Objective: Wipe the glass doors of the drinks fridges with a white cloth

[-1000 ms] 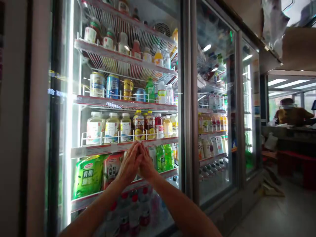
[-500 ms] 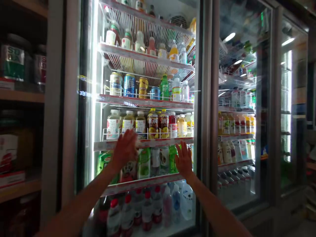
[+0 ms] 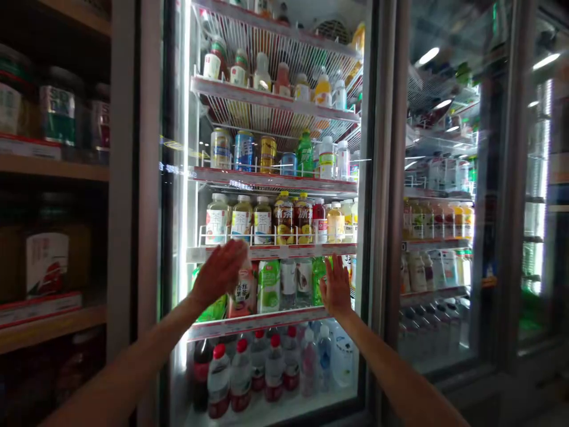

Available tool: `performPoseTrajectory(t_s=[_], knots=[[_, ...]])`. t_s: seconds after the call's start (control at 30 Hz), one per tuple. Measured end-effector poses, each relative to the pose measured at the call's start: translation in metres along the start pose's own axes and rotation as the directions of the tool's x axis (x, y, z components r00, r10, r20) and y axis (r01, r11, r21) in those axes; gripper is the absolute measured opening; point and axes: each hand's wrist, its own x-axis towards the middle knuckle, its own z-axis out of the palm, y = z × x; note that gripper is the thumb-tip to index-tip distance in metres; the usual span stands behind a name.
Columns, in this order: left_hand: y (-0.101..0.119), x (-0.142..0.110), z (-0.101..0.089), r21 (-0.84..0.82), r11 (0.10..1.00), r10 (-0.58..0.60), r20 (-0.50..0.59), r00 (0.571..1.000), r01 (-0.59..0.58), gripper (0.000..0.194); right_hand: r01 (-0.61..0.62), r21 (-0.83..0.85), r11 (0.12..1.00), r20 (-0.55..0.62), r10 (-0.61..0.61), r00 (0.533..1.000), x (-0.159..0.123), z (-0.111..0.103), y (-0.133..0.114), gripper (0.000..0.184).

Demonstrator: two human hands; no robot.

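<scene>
In the head view, my left hand (image 3: 217, 274) is laid flat toward the glass door (image 3: 284, 139) of a lit drinks fridge, fingers together and slanting up to the right. Past its fingers and palm shows the edge of a pale cloth (image 3: 242, 260), mostly hidden by the hand. Lower right of the middle, my right hand (image 3: 336, 289) has its fingers spread upward against or close to the same pane, with nothing in it. Behind the hands stand tea bottles (image 3: 262, 220) and a green-labelled bottle (image 3: 269, 287).
Red-capped bottles (image 3: 274, 365) fill the bottom shelf, cans (image 3: 244, 151) a higher one. A door frame (image 3: 384, 196) divides this fridge from another glass-fronted fridge (image 3: 438, 237) on the right. Left of it, a dark wooden shelf (image 3: 53, 166) holds large bottles.
The view has swung left, so the fridge sits further right. My left hand has shifted slightly left across the glass and tilted more; my right hand remains near the same shelf.
</scene>
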Motion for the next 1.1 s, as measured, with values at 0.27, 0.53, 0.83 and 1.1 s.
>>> performPoseTrajectory(t_s=[0.27, 0.53, 0.83, 1.1], knots=[[0.053, -0.03, 0.01, -0.091, 0.962, 0.269, 0.146, 0.952, -0.258, 0.046, -0.019, -0.009, 1.0, -0.017, 0.019, 1.0, -0.004, 0.005, -0.008, 0.072], [-0.007, -0.021, -0.003, 0.027, 0.979, -0.202, 0.088, 0.975, 0.201, 0.048, -0.024, 0.029, 0.999, -0.026, 0.025, 0.999, -0.007, 0.007, -0.009, 0.071], [-0.008, -0.024, -0.009, -0.202, 0.976, -0.048, 0.141, 0.989, 0.076, 0.046, 0.007, 0.117, 0.993, 0.026, -0.01, 1.0, -0.007, -0.011, -0.003, 0.061], [0.034, 0.04, -0.011, -0.367, 0.815, -0.413, 0.174, 0.894, 0.447, 0.041, -0.113, 0.828, 0.549, 0.125, 0.015, 0.992, 0.005, -0.03, -0.131, 0.047]])
